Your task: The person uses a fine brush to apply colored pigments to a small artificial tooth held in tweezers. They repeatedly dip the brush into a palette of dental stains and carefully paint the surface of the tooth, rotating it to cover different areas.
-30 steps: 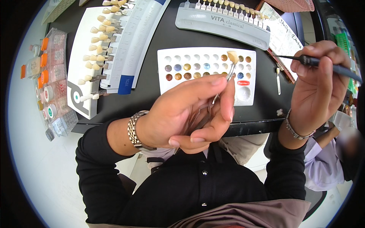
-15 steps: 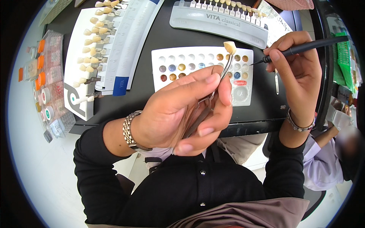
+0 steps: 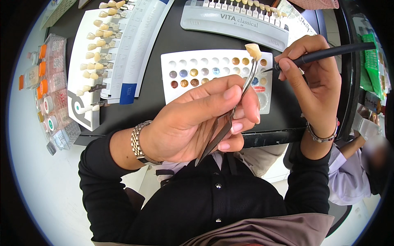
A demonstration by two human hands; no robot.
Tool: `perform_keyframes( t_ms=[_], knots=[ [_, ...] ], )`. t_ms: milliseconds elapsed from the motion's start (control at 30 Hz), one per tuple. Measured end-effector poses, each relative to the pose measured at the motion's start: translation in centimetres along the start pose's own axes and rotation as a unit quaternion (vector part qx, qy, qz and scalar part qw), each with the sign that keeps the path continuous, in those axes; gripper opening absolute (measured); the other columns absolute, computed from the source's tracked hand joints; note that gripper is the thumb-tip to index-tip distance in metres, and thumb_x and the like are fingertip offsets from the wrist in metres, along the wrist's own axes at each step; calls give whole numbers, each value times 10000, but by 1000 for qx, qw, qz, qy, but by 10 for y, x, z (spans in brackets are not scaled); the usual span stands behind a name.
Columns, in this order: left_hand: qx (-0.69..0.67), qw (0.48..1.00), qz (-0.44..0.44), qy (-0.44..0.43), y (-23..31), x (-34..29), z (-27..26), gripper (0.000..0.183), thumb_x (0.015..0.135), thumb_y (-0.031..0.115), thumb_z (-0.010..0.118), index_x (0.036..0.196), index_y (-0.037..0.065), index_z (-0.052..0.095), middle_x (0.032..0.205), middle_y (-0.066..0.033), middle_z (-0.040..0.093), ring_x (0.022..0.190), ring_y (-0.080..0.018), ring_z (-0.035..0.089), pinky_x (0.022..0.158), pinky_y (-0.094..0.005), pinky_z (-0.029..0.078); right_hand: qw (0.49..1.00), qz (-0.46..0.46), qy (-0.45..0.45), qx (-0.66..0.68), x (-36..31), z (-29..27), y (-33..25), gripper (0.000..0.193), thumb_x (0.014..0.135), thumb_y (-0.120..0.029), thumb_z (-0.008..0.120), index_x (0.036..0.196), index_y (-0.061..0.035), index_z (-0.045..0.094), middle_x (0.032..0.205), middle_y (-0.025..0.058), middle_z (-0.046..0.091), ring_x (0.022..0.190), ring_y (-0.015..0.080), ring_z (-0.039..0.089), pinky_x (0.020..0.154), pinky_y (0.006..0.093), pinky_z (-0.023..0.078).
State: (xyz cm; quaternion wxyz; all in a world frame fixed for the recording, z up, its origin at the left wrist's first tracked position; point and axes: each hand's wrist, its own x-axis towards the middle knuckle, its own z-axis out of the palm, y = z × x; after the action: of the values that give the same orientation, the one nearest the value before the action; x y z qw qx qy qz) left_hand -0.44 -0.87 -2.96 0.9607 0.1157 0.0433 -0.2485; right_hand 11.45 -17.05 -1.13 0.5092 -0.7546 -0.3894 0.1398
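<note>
My left hand, palm turned up, grips metal tweezers between thumb and fingers. The tweezers' tips hold a cream tooth-shaped crown, raised above the far right part of a white palette. Rows of wells in the palette carry brown, blue, yellow and pale colours; my left hand covers part of them. At the right, my right hand is closed around a fine brush with a black handle. The brush's dark pointed tip is over the palette's right edge, below and right of the crown, apart from it.
A tooth shade guide stands at the left, and a grey one lies behind the palette. Orange-lidded jars sit in clear boxes at far left. A person in a lilac garment is at the right, below a green basket.
My left hand has turned the tweezers, and the crown has shifted slightly right and tilted. My right hand has moved a little left, bringing the brush tip with it.
</note>
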Motion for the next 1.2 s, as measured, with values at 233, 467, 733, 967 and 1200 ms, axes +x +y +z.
perform_keyframes(
  t_ms=[233, 467, 733, 967, 1200],
  knots=[
    [18, 1000, 2, -8, -3, -1, -1, 276, 871, 285, 372, 803, 40, 479, 707, -14, 359, 602, -75, 355, 491, -190, 354, 1000, 1, 5, 15, 1, 0, 0, 127, 744, 79, 501, 842, 26, 440, 797, 79, 472, 656, 93, 476, 553, 186, 408],
    [69, 997, 5, 33, -4, -2, 0, 310, 868, 242, 393, 863, -47, 504, 646, -53, 462, 568, -109, 472, 533, -238, 426, 999, 19, 33, 23, 0, 0, -4, 116, 757, 71, 487, 849, 22, 437, 803, 99, 492, 640, 95, 479, 550, 189, 411],
    [6, 997, -66, 45, 2, -4, 9, 254, 885, 218, 330, 907, -29, 385, 702, -245, 568, 596, -259, 608, 496, -276, 506, 981, -91, 146, 88, 2, -11, -2, 104, 812, 22, 403, 916, 15, 407, 873, 167, 492, 710, 133, 496, 575, 209, 433],
    [-4, 989, -140, 54, 15, -5, 14, 234, 902, 227, 200, 823, 28, 293, 614, -277, 542, 316, -255, 505, 230, -203, 347, 961, -134, 99, 222, -6, -12, -11, 98, 826, -62, 394, 917, -46, 361, 881, 126, 438, 636, 109, 426, 565, 193, 382],
    [30, 990, -136, 1, 18, -7, 9, 270, 906, 232, 158, 813, 32, 314, 480, -219, 513, 204, -155, 369, 208, -173, 263, 971, -167, 50, 165, -4, -7, -12, 126, 818, -108, 456, 882, -67, 356, 827, 113, 453, 543, 97, 412, 468, 192, 372]
  ],
)
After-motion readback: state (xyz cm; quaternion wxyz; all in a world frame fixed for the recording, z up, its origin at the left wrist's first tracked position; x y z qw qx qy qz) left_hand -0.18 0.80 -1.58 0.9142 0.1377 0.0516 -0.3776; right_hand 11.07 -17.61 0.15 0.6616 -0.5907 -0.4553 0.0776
